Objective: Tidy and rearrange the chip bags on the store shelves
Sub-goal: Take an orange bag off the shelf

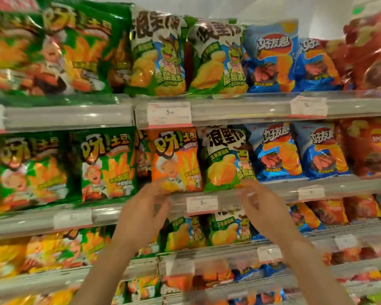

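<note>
Reaching up toward the middle shelf, both bare hands sit just below the front row of chip bags. The fingers of the left hand are spread and loosely curled, their blurred tips at the bottom edge of the orange bag; whether they actually pinch it or only touch it cannot be told. The fingers of the right hand are likewise parted and slightly bent, the tips at the lower right corner of the green and white bag beside it, and contact there is also too smeared to judge. Neither hand is closed around anything that shows clearly.

The two bags stand upright side by side, touching, on the middle shelf rail, above a white price tag that lies between the hands. Left of the orange bag, a darker bag is tucked partly behind it, then a green bag stands upright. Right of the green and white bag stand two blue bags, then red bags at the edge of view.

On the top shelf, two more green and white bags stand together, with large green bags to their left and blue ones to their right. Lower shelves hold further rows, mostly blurred.
</note>
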Demonstrator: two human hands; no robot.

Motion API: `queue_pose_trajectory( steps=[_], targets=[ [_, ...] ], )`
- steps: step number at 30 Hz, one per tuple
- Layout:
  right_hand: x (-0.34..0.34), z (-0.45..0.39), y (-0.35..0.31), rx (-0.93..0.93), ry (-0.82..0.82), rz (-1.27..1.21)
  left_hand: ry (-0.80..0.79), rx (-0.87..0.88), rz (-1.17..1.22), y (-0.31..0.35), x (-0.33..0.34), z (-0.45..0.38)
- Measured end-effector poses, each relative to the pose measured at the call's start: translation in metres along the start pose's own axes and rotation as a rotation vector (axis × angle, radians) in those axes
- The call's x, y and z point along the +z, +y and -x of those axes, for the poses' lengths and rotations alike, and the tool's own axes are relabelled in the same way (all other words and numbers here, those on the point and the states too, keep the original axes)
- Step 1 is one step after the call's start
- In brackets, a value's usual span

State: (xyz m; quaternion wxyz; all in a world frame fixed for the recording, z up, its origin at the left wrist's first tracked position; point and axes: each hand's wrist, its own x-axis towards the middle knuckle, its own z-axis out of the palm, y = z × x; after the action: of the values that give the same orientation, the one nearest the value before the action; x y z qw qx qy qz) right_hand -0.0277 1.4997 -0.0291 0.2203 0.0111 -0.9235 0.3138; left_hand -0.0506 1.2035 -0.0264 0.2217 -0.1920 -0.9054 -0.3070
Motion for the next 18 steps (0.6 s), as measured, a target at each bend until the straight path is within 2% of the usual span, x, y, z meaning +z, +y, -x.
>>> queue_pose_trajectory(
  steps=[3, 7, 12, 18],
  targets=[
    [0.006, -0.022, -0.039, -0.084, -0.010, 0.055, -0.017, 0.092, -0.135, -0.017, -0.025, -0.024],
    [0.021, -0.049, -0.074, -0.194, -0.009, 0.189, -0.077, 0.101, -0.180, -0.032, -0.035, -0.047],
    [0.048, -0.071, -0.088, -0.210, -0.025, 0.247, -0.154, 0.025, -0.070, -0.037, -0.017, -0.061],
    [0.067, -0.066, -0.074, -0.107, -0.067, 0.137, -0.114, -0.084, 0.131, -0.042, 0.005, -0.064]
  ],
)
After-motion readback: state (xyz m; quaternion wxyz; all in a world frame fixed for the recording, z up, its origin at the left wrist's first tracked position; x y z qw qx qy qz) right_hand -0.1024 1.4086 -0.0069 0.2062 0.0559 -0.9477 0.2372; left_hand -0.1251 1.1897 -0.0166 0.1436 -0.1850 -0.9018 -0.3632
